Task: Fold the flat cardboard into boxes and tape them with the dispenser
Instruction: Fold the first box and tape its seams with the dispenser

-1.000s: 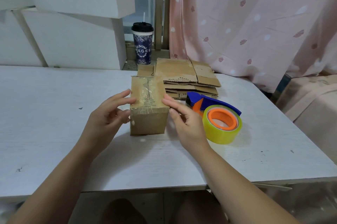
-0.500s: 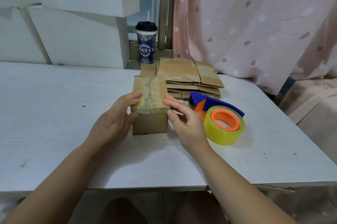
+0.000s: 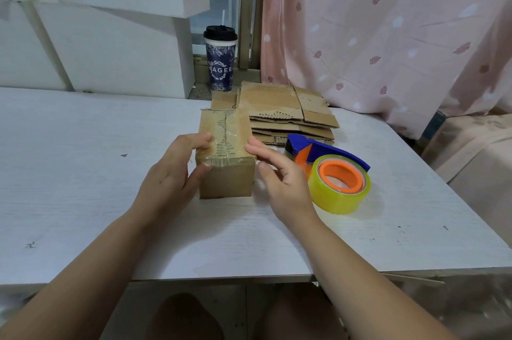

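A small folded cardboard box (image 3: 225,173) stands in the middle of the white table (image 3: 83,173), clear tape running along its top seam and over its near edge. My left hand (image 3: 171,176) grips the box's near left corner, fingers curled over the top and thumb against the front face. My right hand (image 3: 279,179) is beside the box's right side with fingers nearly straight, the index tip at the top right edge. The tape dispenser (image 3: 332,176), with a blue handle, orange core and yellowish roll, lies just right of that hand. A stack of flat cardboard (image 3: 288,115) lies behind the box.
A dark blue drink cup (image 3: 220,62) with a black lid stands at the table's back edge by the window. Large white boxes (image 3: 110,48) are stacked at the back left. A pink curtain (image 3: 388,35) hangs along the right.
My left hand's fingers have slid up over the box's top near corner and curled round it. My right hand has eased a little off the box's right side.
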`<state>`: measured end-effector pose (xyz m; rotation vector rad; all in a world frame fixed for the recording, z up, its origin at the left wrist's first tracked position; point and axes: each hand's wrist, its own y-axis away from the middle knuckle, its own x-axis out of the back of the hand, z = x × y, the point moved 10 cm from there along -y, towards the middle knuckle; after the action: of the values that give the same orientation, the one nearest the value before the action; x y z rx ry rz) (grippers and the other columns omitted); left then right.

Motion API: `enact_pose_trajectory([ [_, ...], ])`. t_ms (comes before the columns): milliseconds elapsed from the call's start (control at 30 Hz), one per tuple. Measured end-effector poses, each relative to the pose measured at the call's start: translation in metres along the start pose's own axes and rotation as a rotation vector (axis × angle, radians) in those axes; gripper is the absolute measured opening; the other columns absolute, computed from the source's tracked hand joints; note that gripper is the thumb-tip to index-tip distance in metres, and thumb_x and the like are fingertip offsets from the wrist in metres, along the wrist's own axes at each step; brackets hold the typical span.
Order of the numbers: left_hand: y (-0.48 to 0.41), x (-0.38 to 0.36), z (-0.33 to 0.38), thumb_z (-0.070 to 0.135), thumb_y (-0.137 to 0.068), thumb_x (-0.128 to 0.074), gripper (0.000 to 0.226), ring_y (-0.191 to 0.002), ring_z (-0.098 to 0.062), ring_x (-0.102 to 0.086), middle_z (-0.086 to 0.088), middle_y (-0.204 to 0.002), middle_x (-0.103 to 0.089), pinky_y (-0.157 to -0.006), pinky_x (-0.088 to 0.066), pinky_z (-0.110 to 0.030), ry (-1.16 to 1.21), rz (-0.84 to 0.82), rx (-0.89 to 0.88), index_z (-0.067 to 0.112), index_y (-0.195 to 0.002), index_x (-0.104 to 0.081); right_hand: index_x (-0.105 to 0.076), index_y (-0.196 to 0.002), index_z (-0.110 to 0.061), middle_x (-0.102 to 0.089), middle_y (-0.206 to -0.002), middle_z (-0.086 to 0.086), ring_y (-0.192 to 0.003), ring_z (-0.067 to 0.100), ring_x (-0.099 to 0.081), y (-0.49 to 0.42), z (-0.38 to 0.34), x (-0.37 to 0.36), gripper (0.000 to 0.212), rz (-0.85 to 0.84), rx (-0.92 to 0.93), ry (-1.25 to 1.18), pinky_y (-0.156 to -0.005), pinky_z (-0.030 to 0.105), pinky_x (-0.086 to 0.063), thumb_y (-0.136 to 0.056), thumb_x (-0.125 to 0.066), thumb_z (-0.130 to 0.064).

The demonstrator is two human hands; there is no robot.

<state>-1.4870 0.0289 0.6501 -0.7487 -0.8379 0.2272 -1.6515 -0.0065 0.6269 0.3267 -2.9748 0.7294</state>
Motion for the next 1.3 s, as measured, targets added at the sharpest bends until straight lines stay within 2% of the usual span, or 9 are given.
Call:
enact_pose_trajectory([
  [133,-0.001,-0.001,-0.002,0.018,-0.088,-0.055,0.037,-0.082,-0.002,-0.042,0.007,-0.126,-0.049,-0.067,-0.034,-0.009,-0.06,-0.023,0.009,0.014,-0.125,-0.058,-0.066,-0.109,-0.031,-0.057,-0.124,-0.022,-0.126,-0.001,-0.048,-0.001,0.001,0.0,0.032,-0.01,0.003,-0.038,-0.097,0.014,-0.041,-0.095,-0.05,-0.007],
  [300,-0.002,0.001,-0.004,0.021,-0.087,-0.054,0.036,-0.083,0.007,-0.039,0.014,-0.123,-0.049,-0.068,-0.034,-0.001,-0.004,0.001,0.031,0.018,-0.122,-0.061,-0.069,-0.104,-0.032,-0.059,-0.118,-0.026,-0.124,-0.001,-0.051,-0.003,0.003,0.001,0.037,0.006,-0.026,-0.076,-0.095,0.014,-0.044,-0.094,-0.052,0.0],
  [567,-0.002,0.003,-0.003,0.02,-0.084,-0.058,0.036,-0.079,0.018,-0.046,0.015,-0.122,-0.05,-0.058,-0.039,-0.013,0.038,0.034,0.034,0.02,-0.119,-0.063,-0.07,-0.101,-0.034,-0.064,-0.113,-0.028,-0.12,0.001,-0.055,-0.002,0.006,0.002,0.036,0.027,-0.061,-0.128,-0.096,0.026,-0.05,-0.09,-0.059,-0.001],
  [733,-0.003,-0.002,-0.004,0.028,-0.074,-0.077,0.054,-0.087,0.011,-0.047,0.009,-0.127,-0.049,-0.065,-0.04,-0.009,0.085,-0.024,0.034,0.019,-0.124,-0.058,-0.07,-0.1,-0.031,-0.064,-0.114,-0.027,-0.118,0.005,-0.057,-0.002,0.009,0.001,0.046,0.031,-0.073,-0.131,-0.094,0.031,-0.052,-0.084,-0.056,0.01],
  [867,-0.004,0.003,-0.007,0.063,-0.089,-0.035,0.052,-0.101,0.009,-0.048,0.009,-0.124,-0.053,-0.072,-0.039,-0.009,0.291,-0.037,0.115,0.027,-0.119,-0.057,-0.07,-0.101,-0.029,-0.063,-0.118,-0.021,-0.121,0.002,-0.054,-0.001,0.006,0.002,0.04,0.025,-0.044,-0.11,-0.097,0.031,-0.049,-0.086,-0.052,0.003],
  [933,-0.007,0.0,-0.019,0.055,-0.094,-0.031,0.042,-0.091,0.008,-0.051,0.013,-0.119,-0.056,-0.069,-0.04,-0.009,0.426,-0.049,0.249,0.032,-0.106,-0.065,-0.069,-0.1,-0.029,-0.062,-0.117,-0.019,-0.119,-0.002,-0.054,-0.002,0.001,0.002,0.026,0.03,-0.032,-0.097,-0.091,0.019,-0.048,-0.09,-0.052,-0.012],
  [1000,-0.01,-0.005,-0.03,0.035,-0.094,-0.047,0.022,-0.088,0.006,-0.052,0.014,-0.113,-0.059,-0.065,-0.04,-0.008,0.519,-0.066,0.358,0.035,-0.095,-0.069,-0.07,-0.098,-0.026,-0.063,-0.115,-0.015,-0.114,-0.005,-0.055,-0.005,-0.003,0.003,0.021,0.045,-0.014,-0.043,-0.084,0.01,-0.045,-0.094,-0.054,-0.014],
  [1167,-0.014,-0.006,-0.033,0.035,-0.077,-0.063,0.018,-0.086,-0.002,-0.054,0.014,-0.106,-0.062,-0.065,-0.04,-0.007,0.624,-0.061,0.389,0.03,-0.092,-0.072,-0.068,-0.085,-0.014,-0.06,-0.123,-0.01,-0.116,-0.003,-0.055,-0.014,0.002,-0.003,0.009,-0.037,-0.076,-0.007,-0.094,0.016,-0.046,-0.092,-0.062,-0.014],
  [1300,-0.01,-0.007,-0.039,0.03,-0.076,-0.071,0.019,-0.072,-0.033,-0.043,0.016,-0.112,-0.061,-0.068,-0.042,-0.019,0.58,-0.046,0.418,0.036,-0.094,-0.073,-0.064,-0.077,0.001,-0.061,-0.126,0.002,-0.106,-0.011,-0.058,-0.023,0.001,-0.002,0.019,-0.051,-0.096,-0.034,-0.081,0.007,-0.042,-0.092,-0.06,-0.009],
])
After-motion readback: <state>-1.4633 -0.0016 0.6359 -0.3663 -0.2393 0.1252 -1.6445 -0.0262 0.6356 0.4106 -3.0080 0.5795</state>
